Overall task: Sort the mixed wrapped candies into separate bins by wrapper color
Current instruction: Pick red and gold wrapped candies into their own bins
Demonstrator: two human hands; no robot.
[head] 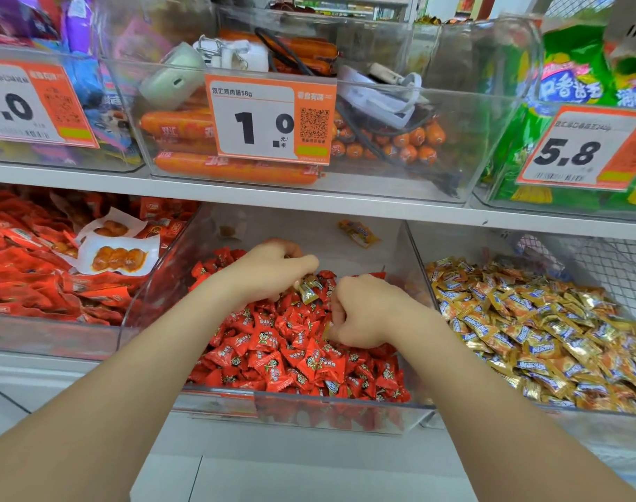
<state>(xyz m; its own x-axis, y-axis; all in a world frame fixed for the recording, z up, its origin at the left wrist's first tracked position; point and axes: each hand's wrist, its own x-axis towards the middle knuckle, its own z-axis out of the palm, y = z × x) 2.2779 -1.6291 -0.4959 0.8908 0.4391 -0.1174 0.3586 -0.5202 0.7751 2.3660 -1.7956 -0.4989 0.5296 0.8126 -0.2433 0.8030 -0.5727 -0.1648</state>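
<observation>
Red candies (291,349) fill the clear middle bin (381,233) almost wall to wall, so the step in hand, as I judge it, is picking out the strays. Just right of the middle bin, wall against wall, stands the right bin (454,240), heaped with gold candies (526,331). Anything gold should go over that wall, lifted high enough not to drag red pieces along.

Both hands are inside the middle bin, over the back half of the pile. The left hand (269,269) sits toward the bin's back, its grip clamped, fingertips pinching one gold candy (306,290) by its wrapper. The right hand (363,313) is nearer the bin's right wall, knuckles up, fingers curled down into the pile; whether its grip has anything I cannot tell.

That gold candy hangs at the left fingertips, between the two hands, close over the red heap. Whether it touches the heap I cannot tell. Best to lift it straight up before crossing right.
</observation>
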